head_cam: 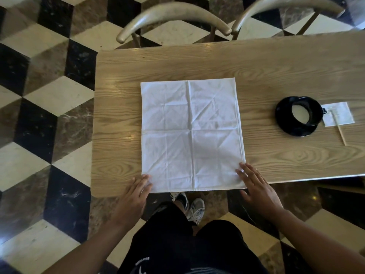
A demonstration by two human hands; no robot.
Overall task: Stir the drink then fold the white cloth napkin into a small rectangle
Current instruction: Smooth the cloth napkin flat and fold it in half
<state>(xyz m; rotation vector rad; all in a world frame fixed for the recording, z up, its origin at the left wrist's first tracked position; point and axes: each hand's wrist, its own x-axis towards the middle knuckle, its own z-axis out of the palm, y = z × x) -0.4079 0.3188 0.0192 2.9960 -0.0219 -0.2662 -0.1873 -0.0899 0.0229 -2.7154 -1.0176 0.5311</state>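
A white cloth napkin (190, 133) lies spread flat and creased on the wooden table (276, 68). My left hand (136, 191) rests with straight fingers on its near left corner. My right hand (254, 186) lies flat on its near right corner. Far to the right stands a black cup (314, 112) of pale drink on a black saucer (296, 130). A thin wooden stirrer (339, 131) lies beside it, partly on a small paper slip (338, 114).
Two curved wooden chair backs (173, 18) stand at the table's far edge. The floor is a checkered marble pattern (49, 115). My legs and shoes (189, 206) show below the table's near edge.
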